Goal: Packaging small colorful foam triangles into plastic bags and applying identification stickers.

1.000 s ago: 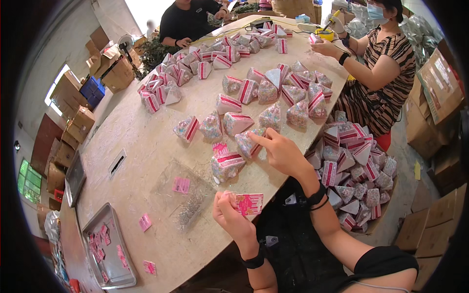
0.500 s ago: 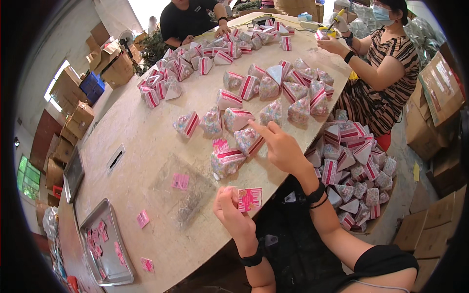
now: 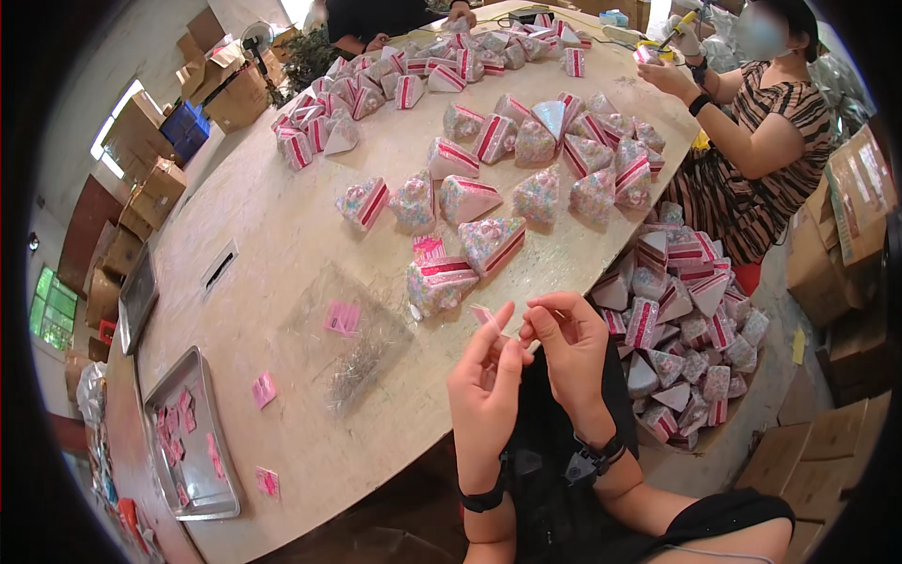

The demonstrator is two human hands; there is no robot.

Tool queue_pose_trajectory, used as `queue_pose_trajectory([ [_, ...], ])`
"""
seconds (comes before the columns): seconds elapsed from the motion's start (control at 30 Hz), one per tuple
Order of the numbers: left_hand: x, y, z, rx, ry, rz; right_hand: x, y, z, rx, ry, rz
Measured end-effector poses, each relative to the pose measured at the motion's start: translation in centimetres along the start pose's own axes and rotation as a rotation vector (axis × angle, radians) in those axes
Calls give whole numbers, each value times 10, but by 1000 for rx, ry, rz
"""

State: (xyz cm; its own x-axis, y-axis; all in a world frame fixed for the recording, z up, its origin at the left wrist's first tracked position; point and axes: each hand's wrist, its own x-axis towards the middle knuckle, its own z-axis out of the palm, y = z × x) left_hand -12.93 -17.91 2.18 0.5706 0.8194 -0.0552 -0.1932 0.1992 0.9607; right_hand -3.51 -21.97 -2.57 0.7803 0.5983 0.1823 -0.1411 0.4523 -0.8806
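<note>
Near the table's front edge my left hand [image 3: 484, 395] pinches a small pink printed card tag [image 3: 484, 316], tilted so that little of its face shows. Just to its right, my right hand [image 3: 571, 362] is closed at the fingertips, close to the left fingers; whatever it grips is too fine to make out. Beyond my hands, a cake-slice ornament [image 3: 491, 246] with pink stripes and pale sprinkles lies on the table. Touching it is another cake-slice ornament [image 3: 442, 285], with a pink tag [image 3: 428, 247] beside it.
A clear bag of thin wires or strings [image 3: 362, 362] lies left of my hands. Further left, a metal tray [image 3: 225, 503] holds pink tags. Many more ornaments spread across the table [image 3: 282, 254] and fill a box [image 3: 719, 432] at right. Two people sit around the table.
My right hand has drawn back from the ornaments to beside my left hand, its fingers now pinched. The tag in my left hand has turned from face-on to tilted.
</note>
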Motion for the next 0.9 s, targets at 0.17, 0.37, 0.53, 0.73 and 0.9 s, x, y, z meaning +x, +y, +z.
queue_pose_trajectory([
  [0.17,-8,-1,1,244,-134,95,-2,2,-14,23,-41,-73],
  [0.37,-11,-8,-6,621,-113,272,-1,24,-15,336,-203,-15],
  [0.53,-12,0,8,726,36,220,7,29,-31,290,-323,9],
  [0.73,-7,-3,2,703,33,231,13,41,-41,169,-368,-65],
  [0.9,-11,4,11,618,73,217,9,40,-37,306,-337,-40],
])
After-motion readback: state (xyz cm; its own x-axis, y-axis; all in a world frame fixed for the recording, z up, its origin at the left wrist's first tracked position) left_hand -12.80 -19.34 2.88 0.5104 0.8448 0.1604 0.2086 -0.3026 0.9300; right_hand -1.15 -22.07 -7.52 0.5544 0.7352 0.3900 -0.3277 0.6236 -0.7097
